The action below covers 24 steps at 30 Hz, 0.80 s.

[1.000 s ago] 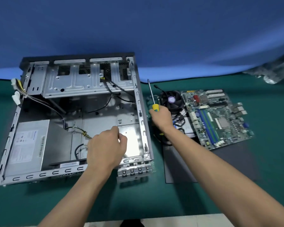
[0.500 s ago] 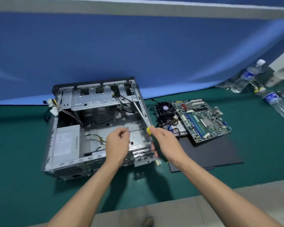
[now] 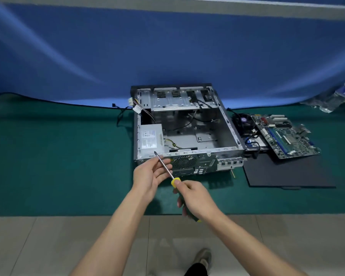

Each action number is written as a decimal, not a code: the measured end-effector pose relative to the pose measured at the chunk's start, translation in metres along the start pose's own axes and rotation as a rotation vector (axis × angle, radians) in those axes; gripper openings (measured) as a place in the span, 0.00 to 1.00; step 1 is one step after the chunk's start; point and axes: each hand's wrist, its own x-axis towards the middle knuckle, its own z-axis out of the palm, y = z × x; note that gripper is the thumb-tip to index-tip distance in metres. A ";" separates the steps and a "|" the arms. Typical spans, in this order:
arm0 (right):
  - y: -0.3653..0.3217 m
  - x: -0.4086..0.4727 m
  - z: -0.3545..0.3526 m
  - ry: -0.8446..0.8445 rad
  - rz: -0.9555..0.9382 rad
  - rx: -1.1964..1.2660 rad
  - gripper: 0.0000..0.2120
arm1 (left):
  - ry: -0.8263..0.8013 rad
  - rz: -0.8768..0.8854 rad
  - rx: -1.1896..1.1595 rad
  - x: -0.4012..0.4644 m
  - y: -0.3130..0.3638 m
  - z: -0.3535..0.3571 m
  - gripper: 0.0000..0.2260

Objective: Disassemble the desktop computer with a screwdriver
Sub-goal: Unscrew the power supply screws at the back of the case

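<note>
Both hands have drawn back from inside the computer case (image 3: 225,150) to its near wall, mid-frame. Right hand (image 3: 196,199) grasps the screwdriver (image 3: 168,172) handle; left hand (image 3: 150,174) lies loose-fingered under the shaft. With the tip by the power supply (image 3: 150,140) so loosely guided, it could slip off a screw and jab those fingers.

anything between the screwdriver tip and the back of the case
Nothing visible. The screwdriver, held by the right hand, has its tip at the rear top edge of the case near the power supply; the left hand touches the shaft behind the tip, not ahead of it.
</note>
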 end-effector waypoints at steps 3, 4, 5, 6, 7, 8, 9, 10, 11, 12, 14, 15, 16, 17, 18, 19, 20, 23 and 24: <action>0.003 -0.007 0.023 0.000 0.052 0.009 0.18 | 0.036 0.012 0.051 -0.003 -0.002 -0.020 0.07; 0.004 -0.008 0.029 0.003 0.064 0.000 0.18 | 0.048 0.012 0.054 -0.003 -0.002 -0.024 0.08; 0.005 -0.009 0.034 0.007 0.075 -0.006 0.18 | 0.057 0.009 0.052 -0.003 -0.003 -0.028 0.08; 0.006 -0.011 0.040 0.012 0.085 -0.007 0.18 | 0.064 0.006 0.056 -0.002 -0.004 -0.032 0.07; 0.007 -0.011 0.043 0.016 0.093 -0.005 0.19 | 0.070 0.008 0.069 -0.002 -0.005 -0.034 0.06; 0.008 -0.012 0.047 0.018 0.101 -0.004 0.19 | 0.075 0.010 0.089 -0.001 -0.007 -0.037 0.05; 0.009 -0.013 0.051 0.019 0.110 -0.003 0.19 | 0.079 0.013 0.108 -0.001 -0.008 -0.039 0.04; 0.009 -0.013 0.054 0.019 0.119 0.002 0.19 | 0.082 0.015 0.122 0.000 -0.008 -0.041 0.04; 0.009 -0.013 0.056 0.019 0.126 0.007 0.19 | 0.087 0.018 0.130 0.001 -0.008 -0.042 0.04; 0.009 -0.012 0.058 0.020 0.128 0.010 0.19 | 0.095 0.022 0.136 0.002 -0.007 -0.044 0.04; 0.008 -0.011 0.062 0.022 0.126 0.013 0.19 | 0.109 0.034 0.155 0.005 -0.004 -0.045 0.05; 0.008 -0.010 0.063 0.027 0.123 0.013 0.19 | 0.111 0.040 0.168 0.006 -0.002 -0.046 0.05; 0.007 -0.009 0.065 0.034 0.120 0.014 0.19 | 0.109 0.043 0.182 0.008 -0.001 -0.046 0.06; 0.007 -0.008 0.067 0.042 0.119 0.018 0.19 | 0.105 0.045 0.197 0.009 0.001 -0.046 0.06; 0.007 -0.007 0.069 0.049 0.120 0.023 0.18 | 0.100 0.044 0.212 0.010 0.002 -0.046 0.07; 0.008 -0.007 0.072 0.053 0.122 0.030 0.18 | 0.096 0.041 0.228 0.011 0.003 -0.045 0.07; 0.008 -0.006 0.074 0.056 0.123 0.040 0.18 | 0.093 0.036 0.242 0.011 0.004 -0.045 0.07; 0.008 -0.005 0.077 0.067 0.122 0.057 0.16 | 0.096 0.025 0.271 0.013 0.006 -0.043 0.06; 0.008 -0.004 0.077 0.073 0.119 0.051 0.16 | 0.098 0.024 0.277 0.014 0.007 -0.042 0.06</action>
